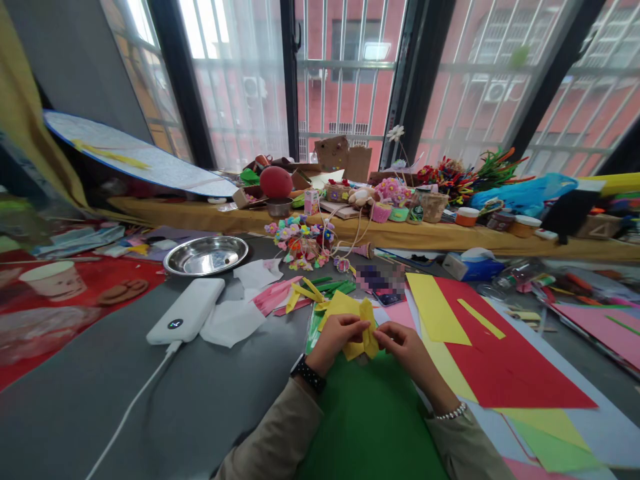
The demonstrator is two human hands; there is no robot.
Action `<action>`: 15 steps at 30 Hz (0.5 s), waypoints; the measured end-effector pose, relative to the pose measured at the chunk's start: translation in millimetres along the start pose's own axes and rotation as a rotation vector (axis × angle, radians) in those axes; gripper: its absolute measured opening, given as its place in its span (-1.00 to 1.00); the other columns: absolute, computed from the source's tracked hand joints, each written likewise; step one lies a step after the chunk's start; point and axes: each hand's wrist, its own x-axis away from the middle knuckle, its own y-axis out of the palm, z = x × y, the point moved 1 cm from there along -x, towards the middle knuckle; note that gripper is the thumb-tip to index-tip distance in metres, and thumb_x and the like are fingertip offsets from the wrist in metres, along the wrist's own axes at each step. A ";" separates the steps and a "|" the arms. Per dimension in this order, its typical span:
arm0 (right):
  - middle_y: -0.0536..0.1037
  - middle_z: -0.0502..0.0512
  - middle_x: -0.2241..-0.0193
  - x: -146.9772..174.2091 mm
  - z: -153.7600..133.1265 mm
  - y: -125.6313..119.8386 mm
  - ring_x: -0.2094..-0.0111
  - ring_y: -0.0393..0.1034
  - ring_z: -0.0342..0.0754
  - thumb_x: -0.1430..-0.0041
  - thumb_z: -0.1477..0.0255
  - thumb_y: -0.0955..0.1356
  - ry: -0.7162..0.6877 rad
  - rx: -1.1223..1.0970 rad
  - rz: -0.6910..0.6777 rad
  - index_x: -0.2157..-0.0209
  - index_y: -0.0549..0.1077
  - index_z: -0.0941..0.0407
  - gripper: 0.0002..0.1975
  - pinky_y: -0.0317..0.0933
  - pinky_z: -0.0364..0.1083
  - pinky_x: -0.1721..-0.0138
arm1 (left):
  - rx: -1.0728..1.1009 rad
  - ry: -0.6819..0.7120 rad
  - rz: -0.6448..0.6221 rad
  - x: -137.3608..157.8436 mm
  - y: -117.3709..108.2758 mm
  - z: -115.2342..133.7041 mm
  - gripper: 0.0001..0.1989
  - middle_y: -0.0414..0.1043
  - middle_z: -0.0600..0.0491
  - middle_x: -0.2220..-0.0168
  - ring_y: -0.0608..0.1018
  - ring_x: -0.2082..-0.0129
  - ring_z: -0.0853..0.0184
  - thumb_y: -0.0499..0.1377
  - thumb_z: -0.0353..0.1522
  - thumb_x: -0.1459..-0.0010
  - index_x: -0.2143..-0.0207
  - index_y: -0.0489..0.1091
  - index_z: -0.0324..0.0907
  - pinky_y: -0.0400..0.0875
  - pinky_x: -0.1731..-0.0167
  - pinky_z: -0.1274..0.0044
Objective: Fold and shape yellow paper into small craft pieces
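Note:
Between my hands is a folded piece of yellow paper (369,327), held upright over the green sheet (375,413). My left hand (336,339) pinches it from the left with thumb and fingers. On the other side, my right hand (406,348) grips its right edge with closed fingertips. More yellow paper (341,304) lies just behind the left fingers, partly covered by them. Folded yellow strips (304,293), green strips (333,287) and pink paper (278,295) are spread beyond my left hand.
A white power bank (187,310) with its cable lies left, near a steel plate (206,256). Red card (520,360) and yellow paper (435,310) lie right. Behind are a phone (383,283), craft flowers (303,240) and a crowded window ledge (230,220).

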 end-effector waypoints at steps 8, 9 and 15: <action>0.36 -0.03 0.65 -0.4 -1.3 -3.0 0.61 0.22 -0.18 0.03 0.23 0.23 0.015 -0.019 0.032 0.55 0.35 0.17 -0.72 0.09 -0.22 0.58 | -0.094 0.024 -0.007 0.5 1.3 0.9 -0.69 0.32 0.12 0.64 0.34 0.63 0.48 0.21 -0.20 0.32 0.62 0.37 -0.30 0.22 0.58 0.65; 0.36 -0.03 0.64 -0.7 -1.0 -3.9 0.61 0.22 -0.18 0.03 0.23 0.23 0.021 -0.036 0.052 0.55 0.35 0.17 -0.72 0.09 -0.22 0.58 | -0.118 0.031 -0.032 1.2 1.9 1.8 -0.69 0.30 0.13 0.66 0.33 0.64 0.49 0.21 -0.19 0.31 0.62 0.36 -0.30 0.21 0.59 0.65; 0.29 -0.08 0.67 -0.6 -1.6 -6.5 0.65 0.15 -0.22 0.07 0.23 0.28 0.028 -0.117 0.119 0.55 0.31 0.16 -0.74 0.04 -0.23 0.62 | -0.239 0.089 -0.158 2.5 4.1 -0.3 -0.71 0.23 0.17 0.69 0.28 0.66 0.52 0.18 -0.20 0.25 0.63 0.32 -0.30 0.11 0.66 0.69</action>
